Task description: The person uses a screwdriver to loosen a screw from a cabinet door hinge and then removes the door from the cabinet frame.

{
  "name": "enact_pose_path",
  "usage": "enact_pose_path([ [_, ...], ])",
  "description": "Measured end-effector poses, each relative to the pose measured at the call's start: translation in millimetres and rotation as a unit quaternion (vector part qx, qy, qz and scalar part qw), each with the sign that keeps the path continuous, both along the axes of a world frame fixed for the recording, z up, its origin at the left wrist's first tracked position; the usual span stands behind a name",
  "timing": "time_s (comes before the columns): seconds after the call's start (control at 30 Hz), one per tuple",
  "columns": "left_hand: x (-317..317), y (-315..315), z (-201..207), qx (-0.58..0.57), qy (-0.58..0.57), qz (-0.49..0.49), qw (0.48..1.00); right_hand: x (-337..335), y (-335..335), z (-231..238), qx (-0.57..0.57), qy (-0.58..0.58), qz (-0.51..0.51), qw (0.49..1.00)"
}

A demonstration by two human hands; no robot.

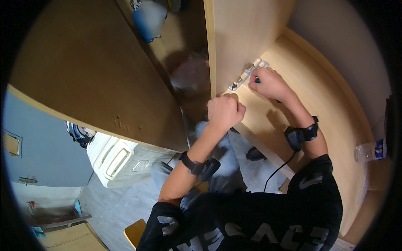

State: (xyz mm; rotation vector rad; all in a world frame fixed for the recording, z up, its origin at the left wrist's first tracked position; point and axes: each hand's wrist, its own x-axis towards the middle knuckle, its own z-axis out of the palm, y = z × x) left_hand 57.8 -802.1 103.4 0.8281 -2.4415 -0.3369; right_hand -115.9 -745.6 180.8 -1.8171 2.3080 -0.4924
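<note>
My right hand (pixel 270 85) is closed around a slim tool whose dark green part (pixel 257 80) shows between thumb and fingers. Its kind is hidden by the grip. Right beside those fingers, a silvery metal bracket (pixel 239 82) lies along the foot of the upright wooden panel (pixel 234 37), where it meets the light wooden desktop (pixel 318 88). My left hand (pixel 226 111) is curled into a fist near the panel's lower front corner. Whatever its fingers hold, if anything, cannot be seen.
A large brown wooden door (pixel 92 62) stands on the left. Behind it, a blue and white object (pixel 149 21) and a clear plastic bag (pixel 190 73) sit in the cabinet. A white ribbed case (pixel 121 159) is at lower left, a clear bottle (pixel 368 151) at far right.
</note>
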Motion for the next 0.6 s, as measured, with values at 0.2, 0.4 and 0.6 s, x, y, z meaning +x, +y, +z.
enact_pose_path([
  [0.2, 42, 1, -37, 0.006, 0.189, -0.143, 0.971, 8, 106, 13, 0.039, 0.044, 0.083, 0.995],
  [0.4, 177, 22, -134, 0.257, 0.26, 0.046, 0.93, 37, 220, -6, 0.189, -0.002, -0.061, 0.98],
  [0.6, 257, -24, -123, 0.242, 0.112, 0.187, 0.945, 55, 325, -27, 0.178, 0.033, -0.267, 0.946],
])
